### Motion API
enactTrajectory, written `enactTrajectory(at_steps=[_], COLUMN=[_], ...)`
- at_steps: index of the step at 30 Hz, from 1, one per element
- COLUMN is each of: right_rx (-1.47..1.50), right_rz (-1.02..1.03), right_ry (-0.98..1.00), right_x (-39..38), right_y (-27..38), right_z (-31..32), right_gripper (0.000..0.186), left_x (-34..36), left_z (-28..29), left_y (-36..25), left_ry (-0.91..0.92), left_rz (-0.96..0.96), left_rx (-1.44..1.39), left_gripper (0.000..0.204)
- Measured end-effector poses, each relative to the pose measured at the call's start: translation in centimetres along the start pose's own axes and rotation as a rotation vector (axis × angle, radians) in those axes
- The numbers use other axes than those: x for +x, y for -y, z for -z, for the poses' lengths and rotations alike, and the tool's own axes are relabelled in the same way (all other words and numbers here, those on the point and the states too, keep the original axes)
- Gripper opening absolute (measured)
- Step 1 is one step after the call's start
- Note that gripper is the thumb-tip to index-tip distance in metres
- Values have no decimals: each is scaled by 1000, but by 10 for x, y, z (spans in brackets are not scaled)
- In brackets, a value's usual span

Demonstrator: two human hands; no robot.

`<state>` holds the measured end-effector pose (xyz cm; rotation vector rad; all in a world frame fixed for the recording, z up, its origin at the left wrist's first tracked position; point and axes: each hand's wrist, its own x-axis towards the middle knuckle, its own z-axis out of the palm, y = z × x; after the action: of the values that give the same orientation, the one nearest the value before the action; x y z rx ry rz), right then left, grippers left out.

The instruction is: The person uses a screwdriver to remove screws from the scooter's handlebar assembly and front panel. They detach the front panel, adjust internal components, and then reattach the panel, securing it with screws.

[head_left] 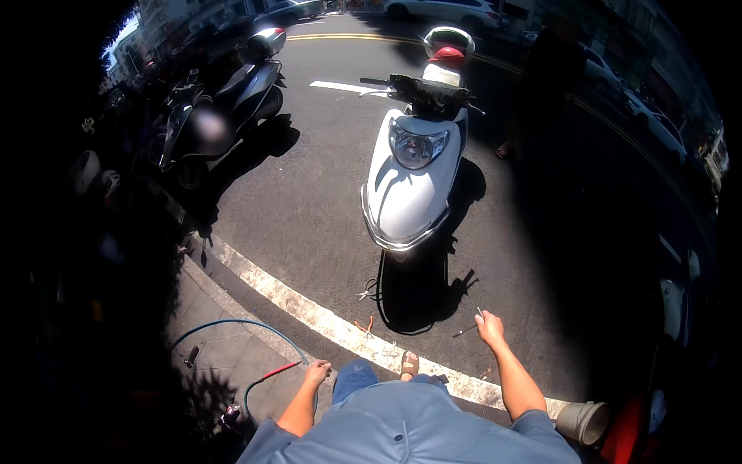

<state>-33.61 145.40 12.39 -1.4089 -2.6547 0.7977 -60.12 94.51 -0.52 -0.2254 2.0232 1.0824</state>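
Observation:
My right hand (489, 328) is closed on a thin metal tool (467, 329), held out at the right over the asphalt. My left hand (317, 372) hangs beside my leg with fingers curled; whatever it may hold is hidden. Ahead stands a white scooter (406, 193), front toward me. On the ground below its nose lie scissors or a similar metal tool (365, 294) and an orange-handled tool (366, 327). A blue-green hose (232, 320) with a red section loops over the paving at lower left.
A parked scooter (247, 85) stands at the left. A painted curb line (278, 294) crosses near my feet. A container (580, 421) sits at lower right. A person (541, 93) stands in shade at the right. Cars (440, 11) are on the road beyond.

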Motion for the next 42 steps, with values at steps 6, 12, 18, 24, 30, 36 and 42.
enactTrajectory(at_steps=[6,12,18,24,30,36,42], right_rx=[238,73,-90,-272,64,-346,-600], right_rz=[480,638,646,705,343,963,1438], right_ry=[-239,-487,-587,-528,-217,-426,-427], right_x=[261,464,628,673,688,704,761], right_y=[299,497,582,603,616,611,615], right_z=[186,262,267,270,280,282,312], right_gripper=[27,22,21,20,29,18,18], left_x=[21,177,414,413,372,363,347], left_z=[60,61,53,82,18,-61,-84], left_y=[43,-45,-382,-844,-1031,-1077,-1070], left_ry=[-452,-319,16,59,-14,-278,-387], left_rz=[544,626,42,-745,-1367,-1572,-1404], left_rx=[-584,-614,-529,-322,-52,729,809], left_gripper=[17,20,28,32,31,38,48])
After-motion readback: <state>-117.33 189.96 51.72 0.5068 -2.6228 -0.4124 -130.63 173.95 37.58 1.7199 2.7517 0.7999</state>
